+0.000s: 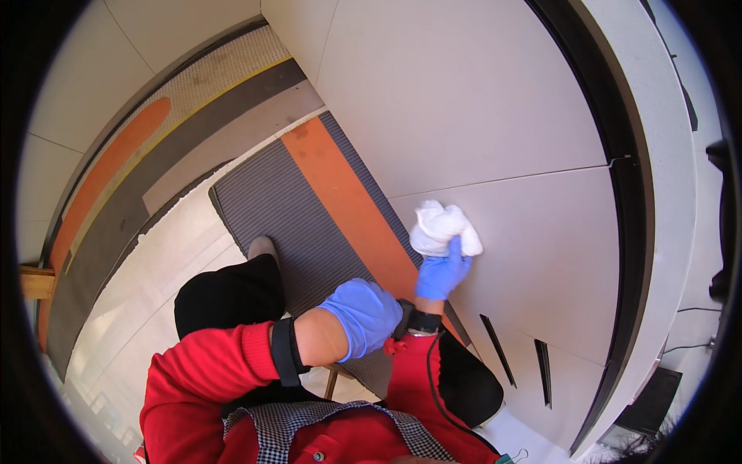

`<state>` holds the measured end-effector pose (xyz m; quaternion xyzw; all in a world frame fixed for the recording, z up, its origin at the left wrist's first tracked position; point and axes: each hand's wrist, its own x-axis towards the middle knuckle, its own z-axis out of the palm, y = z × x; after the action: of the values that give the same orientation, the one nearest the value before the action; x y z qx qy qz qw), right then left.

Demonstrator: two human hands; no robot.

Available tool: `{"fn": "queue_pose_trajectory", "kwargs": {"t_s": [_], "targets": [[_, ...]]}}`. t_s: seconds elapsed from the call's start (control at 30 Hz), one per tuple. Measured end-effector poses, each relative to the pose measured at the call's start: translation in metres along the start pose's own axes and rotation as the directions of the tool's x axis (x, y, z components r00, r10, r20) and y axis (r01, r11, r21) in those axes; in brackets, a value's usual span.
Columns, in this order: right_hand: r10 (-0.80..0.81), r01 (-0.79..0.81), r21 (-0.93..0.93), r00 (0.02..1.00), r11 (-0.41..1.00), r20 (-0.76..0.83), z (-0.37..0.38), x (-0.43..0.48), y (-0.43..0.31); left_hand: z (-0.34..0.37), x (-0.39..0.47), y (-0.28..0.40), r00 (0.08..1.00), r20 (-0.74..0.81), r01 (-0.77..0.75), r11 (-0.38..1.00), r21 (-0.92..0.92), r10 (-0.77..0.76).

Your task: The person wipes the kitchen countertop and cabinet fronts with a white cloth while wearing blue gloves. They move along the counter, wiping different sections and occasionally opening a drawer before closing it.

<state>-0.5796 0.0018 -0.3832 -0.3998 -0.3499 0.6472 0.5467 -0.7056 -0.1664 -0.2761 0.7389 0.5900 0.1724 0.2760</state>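
My right hand (443, 274), in a blue glove, grips a bunched white cloth (443, 229). The cloth is pressed against the smooth pale cabinet front (539, 232), just below a panel seam. A black strap with a dark device (420, 319) circles my right wrist, and a thin cable runs from it along the sleeve. My left hand (365, 316), also in a blue glove, is bent beside that wrist and meets the device. Its fingers are turned away and hidden, so whether they hold the device or the sleeve's red edge (396, 346) does not show.
Two slim black handles (543, 374) are on the lower cabinet panels. A dark recessed strip (629, 232) runs under the pale countertop edge (666, 203). Underfoot lies a ribbed grey mat (290, 203) with an orange stripe (348, 209). A wooden piece (37, 282) stands at far left.
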Motion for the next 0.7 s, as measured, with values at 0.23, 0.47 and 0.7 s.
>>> {"fn": "queue_pose_trajectory", "kwargs": {"t_s": [0.23, 0.47, 0.7], "targets": [[0.275, -0.292, -0.021, 0.921, 0.956, -0.275, -0.050, 0.036, 0.167, 0.002, 0.003, -0.004, 0.997, 0.076, 0.021, 0.997, 0.080, -0.027], [0.433, -0.425, 0.154, 0.901, 0.892, -0.019, -0.062, 0.047, 0.149, 0.002, 0.002, -0.005, 0.999, 0.037, 0.020, 0.999, 0.033, -0.021], [0.076, -0.078, 0.049, 0.996, 0.996, 0.048, 0.011, 0.004, 0.002, 0.002, -0.002, 0.005, 1.000, 0.017, 0.003, 0.999, 0.034, -0.004]]}}
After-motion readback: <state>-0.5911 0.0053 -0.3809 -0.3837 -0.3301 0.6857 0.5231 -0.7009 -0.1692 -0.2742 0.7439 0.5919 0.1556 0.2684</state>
